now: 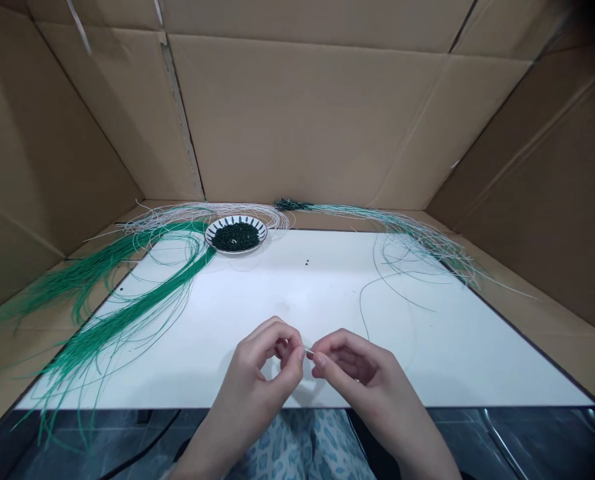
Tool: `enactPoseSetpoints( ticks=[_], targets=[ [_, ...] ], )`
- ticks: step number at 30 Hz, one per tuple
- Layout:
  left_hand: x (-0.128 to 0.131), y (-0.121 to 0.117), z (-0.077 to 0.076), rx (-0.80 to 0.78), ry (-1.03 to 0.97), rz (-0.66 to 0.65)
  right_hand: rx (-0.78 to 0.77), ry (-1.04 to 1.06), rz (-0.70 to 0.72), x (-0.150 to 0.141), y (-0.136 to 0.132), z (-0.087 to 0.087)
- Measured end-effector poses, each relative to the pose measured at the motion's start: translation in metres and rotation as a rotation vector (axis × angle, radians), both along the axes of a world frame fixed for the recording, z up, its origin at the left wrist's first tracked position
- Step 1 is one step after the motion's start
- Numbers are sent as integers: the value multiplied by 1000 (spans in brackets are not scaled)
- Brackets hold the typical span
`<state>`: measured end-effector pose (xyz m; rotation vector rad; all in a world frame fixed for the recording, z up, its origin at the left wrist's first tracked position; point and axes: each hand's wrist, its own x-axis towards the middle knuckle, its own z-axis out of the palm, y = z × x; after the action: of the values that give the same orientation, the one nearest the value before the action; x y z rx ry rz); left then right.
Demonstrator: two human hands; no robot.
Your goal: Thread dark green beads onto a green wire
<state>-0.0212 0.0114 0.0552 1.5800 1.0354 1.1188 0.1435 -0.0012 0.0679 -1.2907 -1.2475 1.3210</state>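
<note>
My left hand (pixel 272 357) is closed in a pinch above the front part of the white tabletop. Facing it, my right hand (pixel 352 367) also pinches, with its fingertips a small gap away. A short stretch of thin whitish strand (pixel 308 351) shows between the two sets of fingertips. The rest of that strand is hidden or too fine to follow. Farther back, a striped white dish (pixel 262 233) holds a heap of small dark green pieces (pixel 234 237), perhaps beads.
Bundles of green strands (pixel 142 307) spread over the left side and hang past the front edge. White strands (pixel 177 217) lie behind the dish. Pale green strands (pixel 417 230) with dark clustered ends (pixel 290 204) run along the back right. Cardboard walls (pixel 307 120) enclose the white table (pixel 287 287).
</note>
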Motion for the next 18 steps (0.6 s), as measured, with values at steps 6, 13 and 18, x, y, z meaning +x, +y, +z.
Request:
enactPoseSetpoints(
  ticks=[6, 13, 18],
  targets=[
    [1, 0, -1, 16, 61, 16, 32, 21, 50, -1, 1, -7],
    [21, 64, -2, 78, 480, -24, 111, 66, -170, 19, 25, -39],
    [58, 150, -24, 159, 752, 194, 114, 81, -295, 29, 35, -63]
  ],
)
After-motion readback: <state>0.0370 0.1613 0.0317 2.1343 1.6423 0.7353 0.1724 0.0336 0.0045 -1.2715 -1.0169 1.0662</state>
